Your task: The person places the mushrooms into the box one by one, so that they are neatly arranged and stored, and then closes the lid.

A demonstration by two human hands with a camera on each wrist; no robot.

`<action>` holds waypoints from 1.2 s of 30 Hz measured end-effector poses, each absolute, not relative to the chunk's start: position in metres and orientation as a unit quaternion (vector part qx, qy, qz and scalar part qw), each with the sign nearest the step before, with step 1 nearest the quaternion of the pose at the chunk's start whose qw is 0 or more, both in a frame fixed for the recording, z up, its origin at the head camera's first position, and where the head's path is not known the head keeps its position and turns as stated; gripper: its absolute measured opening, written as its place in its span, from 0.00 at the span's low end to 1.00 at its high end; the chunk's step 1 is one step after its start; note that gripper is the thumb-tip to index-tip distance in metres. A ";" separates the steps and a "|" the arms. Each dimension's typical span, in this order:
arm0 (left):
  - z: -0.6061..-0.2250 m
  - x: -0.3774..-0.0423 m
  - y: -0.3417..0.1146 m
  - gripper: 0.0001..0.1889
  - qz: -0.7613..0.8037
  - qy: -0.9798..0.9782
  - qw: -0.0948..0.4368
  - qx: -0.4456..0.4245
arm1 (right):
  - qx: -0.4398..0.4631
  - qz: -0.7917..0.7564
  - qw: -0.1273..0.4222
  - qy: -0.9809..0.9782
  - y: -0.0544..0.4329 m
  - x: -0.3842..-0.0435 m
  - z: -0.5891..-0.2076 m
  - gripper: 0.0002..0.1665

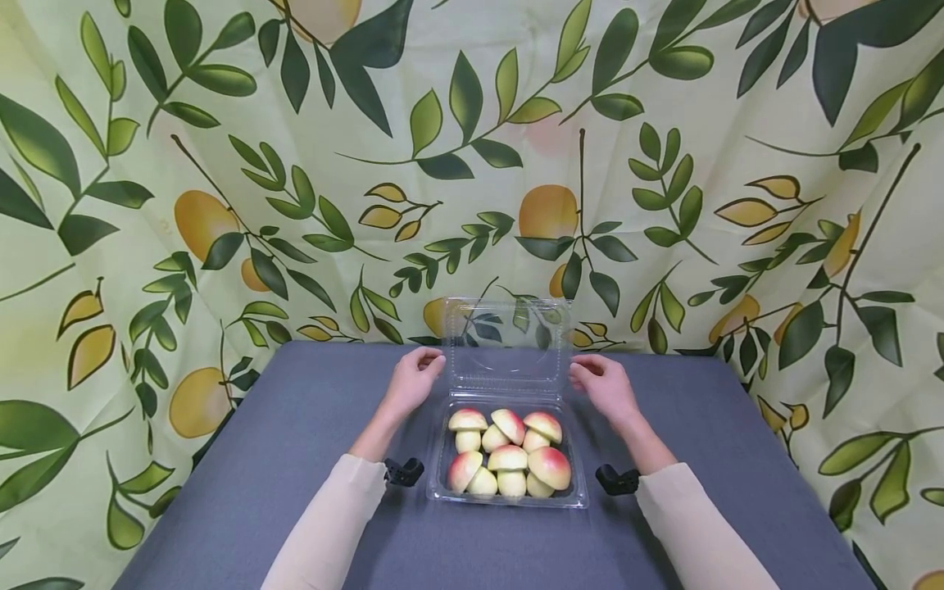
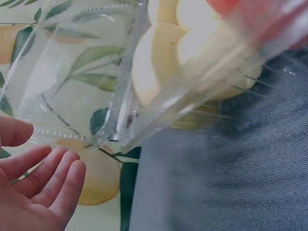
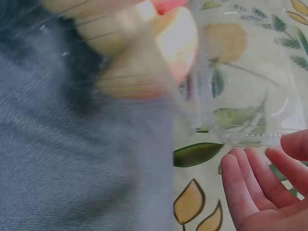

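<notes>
A clear plastic clamshell box sits on the table with its hinged lid standing up at the back. Inside lie several mushroom-shaped buns with pale stems and red-tinged caps, in two rows. My left hand is at the lid's left side, fingers loosely bent, and its fingertips come close to the lid edge in the left wrist view. At the lid's right side is my right hand, its fingers likewise relaxed near the edge. Neither hand grips the lid; whether any fingertip touches it, I cannot tell.
The table wears a grey-blue cloth. Right behind its back edge hangs a leaf-and-fruit patterned curtain, which also runs along both sides. A black wrist mount sits at the left cuff and another mount at the right.
</notes>
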State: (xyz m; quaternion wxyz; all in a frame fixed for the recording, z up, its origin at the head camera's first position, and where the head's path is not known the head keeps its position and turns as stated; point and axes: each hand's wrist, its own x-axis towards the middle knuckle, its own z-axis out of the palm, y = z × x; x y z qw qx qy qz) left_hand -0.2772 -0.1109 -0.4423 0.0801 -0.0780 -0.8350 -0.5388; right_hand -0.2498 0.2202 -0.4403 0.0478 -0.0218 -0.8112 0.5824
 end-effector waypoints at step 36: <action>-0.419 -0.236 -0.135 0.16 -0.598 -0.794 -0.017 -0.108 | 0.032 0.618 0.011 -0.786 0.238 -0.200 -0.420 0.26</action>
